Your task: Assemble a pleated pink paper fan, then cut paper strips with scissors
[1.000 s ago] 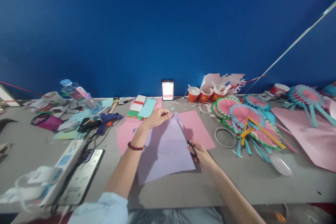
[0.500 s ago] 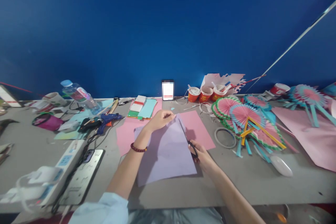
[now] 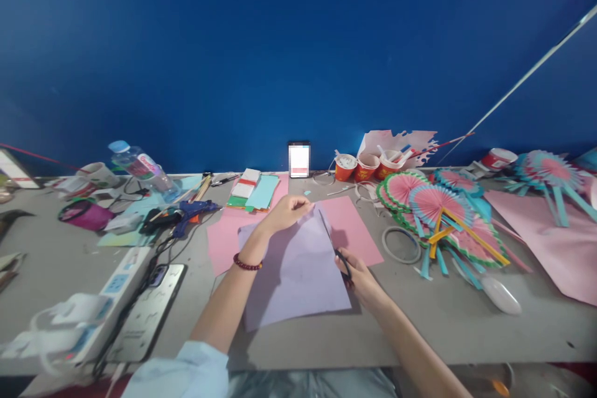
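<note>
One purple sheet (image 3: 296, 280) is lying at the middle of the bench (image 3: 401, 329); I am taking it as clock centre, blue wall (image 3: 298, 56) at 12.

Left hand (image 3: 290, 210): sitting at 12, fingertips pinching together, apparently on the sheet's far edge near its 1 o'clock corner. Right hand (image 3: 361, 280): sitting at 3, clamping round the handles of black scissors (image 3: 338, 254), blades pointing just short of 12 along the sheet's side. Hands: well apart. Blade gap: cannot tell from where I am standing.

Step (judgement): cutting along that side, seemingly partway. Next move is calling for a taut far edge and blades running parallel to the side.

Surface: pink paper (image 3: 354, 224) is showing from beneath at 1 and 10. Paper fans (image 3: 441, 205) are spreading at 2, a grey ring (image 3: 402, 260) lying nearer. Red cups (image 3: 366, 174) are standing at 1, a lit screen (image 3: 299, 161) at 12. A leaning bottle (image 3: 147, 168) and blue glue gun (image 3: 189, 216) are occupying 10; a power strip (image 3: 114, 286), 9.
</note>
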The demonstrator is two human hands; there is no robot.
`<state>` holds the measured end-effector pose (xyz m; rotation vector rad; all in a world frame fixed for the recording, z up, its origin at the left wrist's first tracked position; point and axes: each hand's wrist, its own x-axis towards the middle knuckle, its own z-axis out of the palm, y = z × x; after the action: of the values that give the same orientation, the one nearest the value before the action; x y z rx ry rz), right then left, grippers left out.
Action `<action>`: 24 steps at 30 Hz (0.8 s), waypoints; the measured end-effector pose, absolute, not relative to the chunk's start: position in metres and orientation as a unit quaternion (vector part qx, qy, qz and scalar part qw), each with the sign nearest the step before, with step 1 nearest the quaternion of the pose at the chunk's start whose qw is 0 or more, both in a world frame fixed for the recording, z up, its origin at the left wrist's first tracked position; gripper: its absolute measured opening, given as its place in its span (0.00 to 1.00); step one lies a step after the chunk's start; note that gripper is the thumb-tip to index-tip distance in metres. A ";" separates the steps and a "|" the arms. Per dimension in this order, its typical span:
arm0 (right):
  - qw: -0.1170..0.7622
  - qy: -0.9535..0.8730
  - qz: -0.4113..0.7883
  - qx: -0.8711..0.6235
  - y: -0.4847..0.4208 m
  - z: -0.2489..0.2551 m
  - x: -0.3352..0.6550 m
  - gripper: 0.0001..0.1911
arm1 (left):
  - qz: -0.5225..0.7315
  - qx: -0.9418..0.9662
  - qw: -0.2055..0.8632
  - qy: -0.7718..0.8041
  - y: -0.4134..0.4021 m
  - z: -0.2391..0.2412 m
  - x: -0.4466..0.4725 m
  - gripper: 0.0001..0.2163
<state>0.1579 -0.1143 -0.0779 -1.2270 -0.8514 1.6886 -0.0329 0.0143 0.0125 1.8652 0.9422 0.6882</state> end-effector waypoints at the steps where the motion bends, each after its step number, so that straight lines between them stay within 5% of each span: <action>1: 0.428 -0.343 0.673 -0.496 -0.114 -0.076 0.158 0.23 | 0.279 0.754 0.456 0.381 0.014 0.012 -0.033 0.18; 24: 0.437 -0.353 0.654 -0.506 -0.113 -0.074 0.156 0.19 | 0.277 0.748 0.465 0.384 0.012 0.014 -0.033 0.16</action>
<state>0.1558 -0.1127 -0.0735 -1.2581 -0.8788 1.6277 -0.0332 0.0120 0.0142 1.8374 0.9435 0.6807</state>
